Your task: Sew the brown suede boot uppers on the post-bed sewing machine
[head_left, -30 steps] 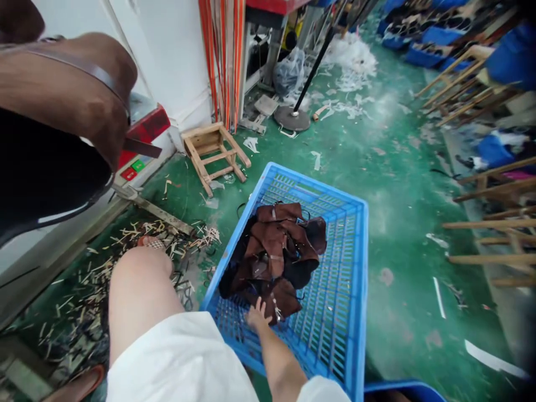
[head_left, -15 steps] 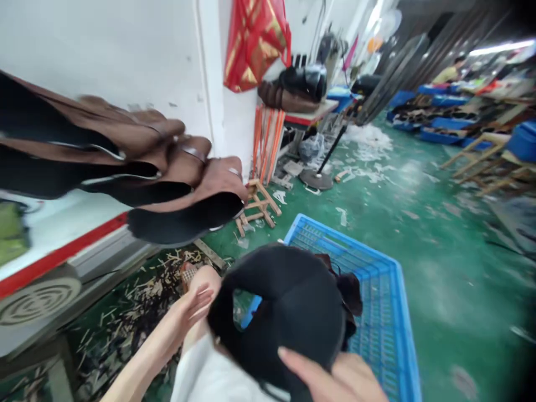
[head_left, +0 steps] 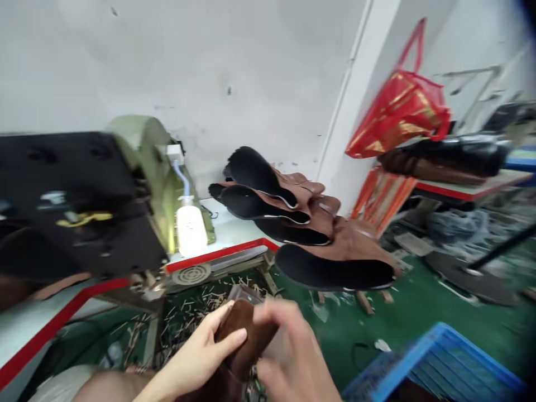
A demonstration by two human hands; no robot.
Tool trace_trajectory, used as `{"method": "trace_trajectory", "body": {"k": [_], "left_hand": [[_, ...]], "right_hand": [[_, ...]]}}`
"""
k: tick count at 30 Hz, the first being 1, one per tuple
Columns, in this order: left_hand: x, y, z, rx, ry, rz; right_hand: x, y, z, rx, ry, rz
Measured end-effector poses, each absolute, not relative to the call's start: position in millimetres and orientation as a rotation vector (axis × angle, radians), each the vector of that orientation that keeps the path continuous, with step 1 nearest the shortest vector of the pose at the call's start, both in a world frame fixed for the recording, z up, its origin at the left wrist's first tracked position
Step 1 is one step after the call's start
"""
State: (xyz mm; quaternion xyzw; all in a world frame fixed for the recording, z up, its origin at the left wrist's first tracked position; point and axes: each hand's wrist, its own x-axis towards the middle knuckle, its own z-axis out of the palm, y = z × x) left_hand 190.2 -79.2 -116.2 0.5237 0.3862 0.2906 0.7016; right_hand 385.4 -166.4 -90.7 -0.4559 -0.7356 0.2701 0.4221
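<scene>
In the lower middle, my left hand [head_left: 209,346] is closed on a brown leather shoe upper [head_left: 243,335], thumb on its near face and fingers behind its left edge. The lower part of that piece drops out of clear sight between my forearms. My right hand [head_left: 293,346], smeared by motion, is at its right side with thumb and forefinger apart. The forefinger overlaps the upper right corner; whether it touches cannot be told. Beyond my hands, several brown shoe uppers with black lining [head_left: 335,268] lie stacked, jutting past the red-edged table [head_left: 221,251].
To the left stands a green machine [head_left: 142,134] with a black plate and a lit lamp [head_left: 190,229]. A blue plastic crate [head_left: 444,340] sits on the floor at lower right. Scraps [head_left: 192,307] litter the floor below the table. A red bag [head_left: 402,111] hangs by the pillar.
My view has swung left toward the machine, so the crate now appears further right. The black-lined piece was in my right hand; now my left hand, empty before, grips a brown upper.
</scene>
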Motion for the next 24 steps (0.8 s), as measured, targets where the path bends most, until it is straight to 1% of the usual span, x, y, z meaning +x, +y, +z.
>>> {"method": "trace_trajectory", "body": {"k": [5, 8, 11, 13, 15, 18, 20, 22, 24], "left_hand": [[148.4, -83.6, -86.8, 1.446, 1.019, 0.758], [132.0, -86.8, -71.3, 1.572, 1.248, 0.911], [119.1, -90.5, -59.1, 1.615, 1.306, 0.914], [111.6, -91.0, -53.6, 1.612, 1.303, 0.888], [105.6, -89.8, -50.7, 1.578, 1.289, 0.859], [100.7, -87.4, -49.4, 1.568, 1.266, 0.778], [100.8, -86.5, -48.8, 1.607, 1.284, 0.732], [102.6, -86.4, -47.7, 1.664, 1.314, 0.664], [104.3, -86.4, -46.2, 1.711, 1.330, 0.604]], "right_hand": [[373.1, -87.9, -99.5, -1.127, -1.827, 1.019], [361.7, -76.9, -93.8, -1.218, -1.941, 1.002], [362.8, -78.9, -92.5, -1.351, -2.103, 0.949], [373.7, -80.1, -103.0, -1.361, -2.148, 0.798], [390.7, -79.6, -120.5, -1.396, -2.088, 0.519], [412.9, -77.7, -140.4, -1.654, -1.949, 0.108], [414.1, -77.5, -139.0, -1.770, -1.943, 0.004], [400.5, -79.4, -125.7, -1.696, -1.994, 0.131], [376.8, -83.4, -107.3, -1.461, -2.048, 0.458]]}}
